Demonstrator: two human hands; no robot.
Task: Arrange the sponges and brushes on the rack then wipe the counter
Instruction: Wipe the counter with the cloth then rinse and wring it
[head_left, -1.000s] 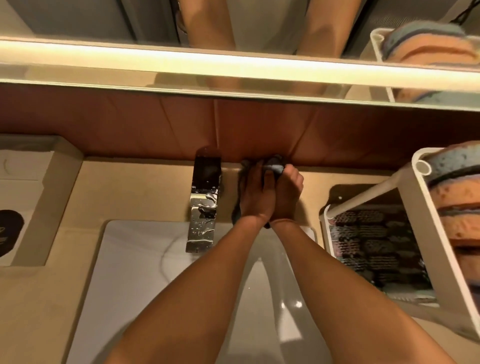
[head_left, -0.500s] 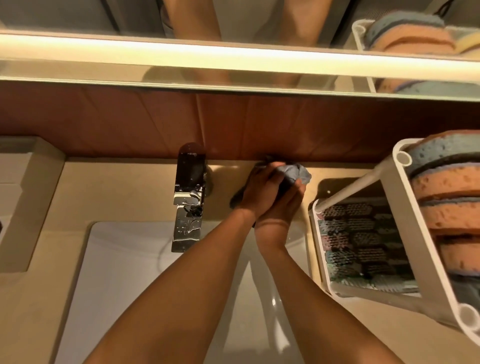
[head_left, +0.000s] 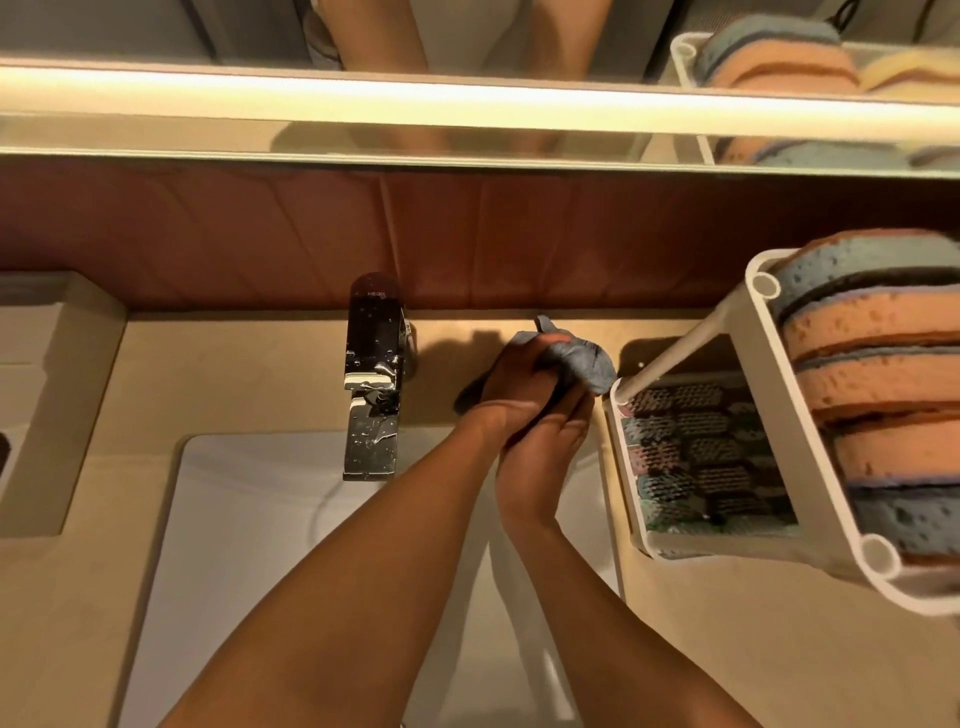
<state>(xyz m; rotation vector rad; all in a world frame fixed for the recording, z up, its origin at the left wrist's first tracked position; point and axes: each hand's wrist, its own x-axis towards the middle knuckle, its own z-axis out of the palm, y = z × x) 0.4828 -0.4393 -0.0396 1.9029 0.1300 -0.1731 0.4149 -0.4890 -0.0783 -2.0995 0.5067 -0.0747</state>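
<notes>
Sponges stacked in the upper tier of the rack, brushes in the lower tier, all right of tap; arranging looks done. Now on the wiping: cloth bunched on bench just right of tap. Left hand clenched round cloth. Right hand tucked against it, fingers reaching cloth, grip hidden, cannot tell. Bench left of tap likely unwiped.

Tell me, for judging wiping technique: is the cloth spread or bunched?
Bunched: the cloth is a crumpled wad, gripped by the left hand, on the counter.
</notes>
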